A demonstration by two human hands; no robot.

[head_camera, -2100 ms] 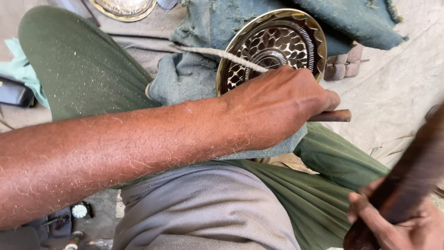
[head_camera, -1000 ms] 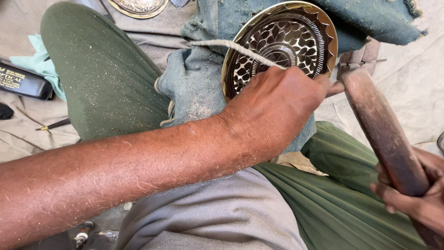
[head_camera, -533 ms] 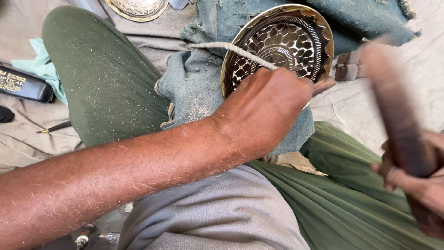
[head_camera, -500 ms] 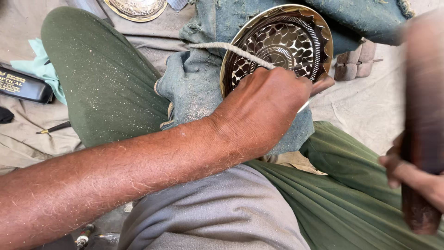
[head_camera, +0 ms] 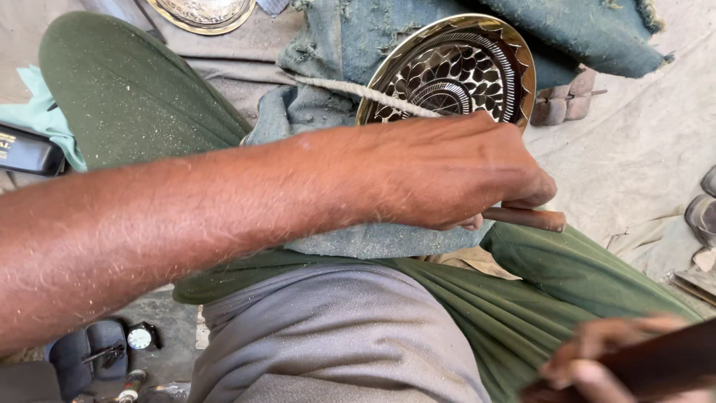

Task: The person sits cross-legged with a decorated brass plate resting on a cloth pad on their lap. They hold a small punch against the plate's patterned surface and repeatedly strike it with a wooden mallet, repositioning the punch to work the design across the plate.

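While the fingers of the left hand (head_camera: 455, 175) were curled tight around a thin rod-like tool (head_camera: 526, 218), only its brown end showed, sticking out to the right from under the knuckles. This tool lay just below the lower rim of the brass plate (head_camera: 455, 71), which stood tilted on a blue-green cloth (head_camera: 328, 45) across the lap, so the fingers were just beside the plate and partly in front of it. A pale cord (head_camera: 358, 89) ran over the cloth and onto the plate. At the bottom right corner the right hand (head_camera: 597, 362) was closed around a dark wooden mallet (head_camera: 649, 366); both were blurred, and only part of the fingers could be seen. I counted two hands, one thin tool, one mallet, and two brass plates, because the edge of a second plate (head_camera: 201, 11) showed at the top. Green trousers (head_camera: 127, 97) covered the legs, a small dark box (head_camera: 26, 149) lay at the far left, and a small round dial (head_camera: 139, 338) lay on the floor below. Half a second earlier the mallet had been raised upright at the right edge; now it was low and nearly level, and the left hand had slid somewhat lower on the plate.
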